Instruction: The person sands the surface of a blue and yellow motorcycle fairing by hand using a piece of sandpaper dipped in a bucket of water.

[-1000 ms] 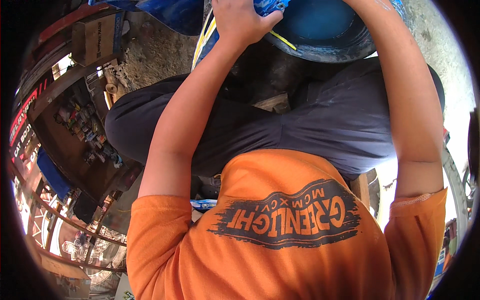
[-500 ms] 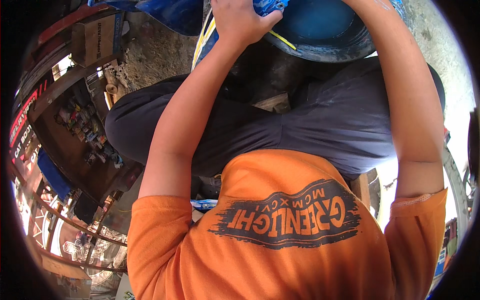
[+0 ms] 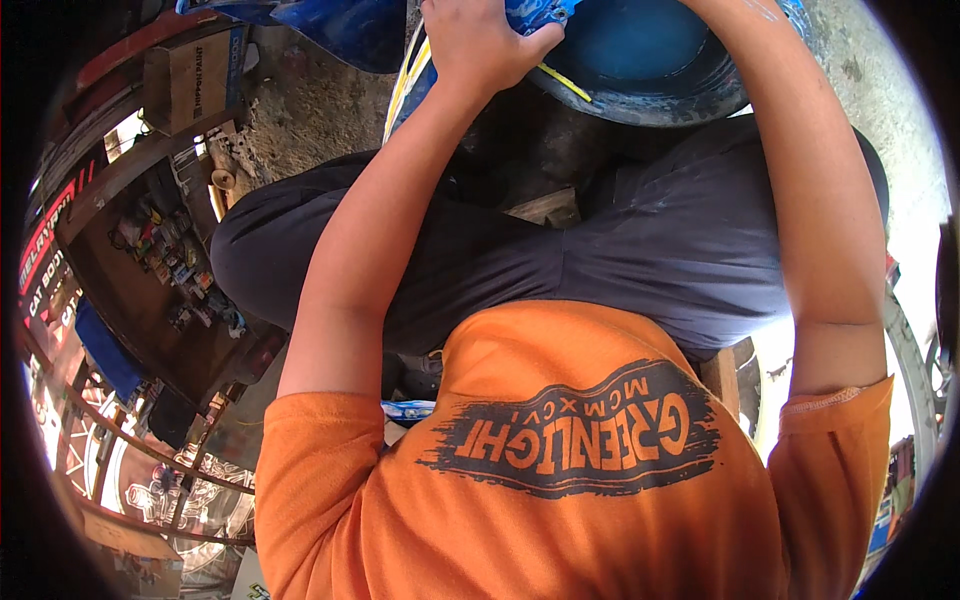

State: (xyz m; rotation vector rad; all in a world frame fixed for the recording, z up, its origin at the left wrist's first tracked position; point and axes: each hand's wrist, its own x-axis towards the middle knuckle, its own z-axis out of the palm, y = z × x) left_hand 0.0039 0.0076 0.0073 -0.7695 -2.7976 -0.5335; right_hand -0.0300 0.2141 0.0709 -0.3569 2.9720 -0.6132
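At the top edge, my left hand (image 3: 485,45) is closed around a blue painted panel (image 3: 540,14), its thumb on the near edge and its fingertips cut off by the frame. Yellow and white stripes (image 3: 408,80) run down beside that hand, and a short yellow strip (image 3: 567,83) slants out below the thumb. Just right of the panel sits a round dark tub (image 3: 690,112) of bluish water. My right forearm (image 3: 770,75) reaches up across the tub's right side; the right hand lies beyond the top edge, out of sight.
Another glossy blue panel (image 3: 345,30) lies at the upper left on the concrete floor (image 3: 310,110). Further left are a cardboard box (image 3: 190,85) and a brown tray-like shelf (image 3: 150,290) of small items. My crossed legs in dark trousers (image 3: 660,240) are close below the tub.
Almost nothing differs. My left hand stays on the blue panel, and both arms hold nearly the same pose.
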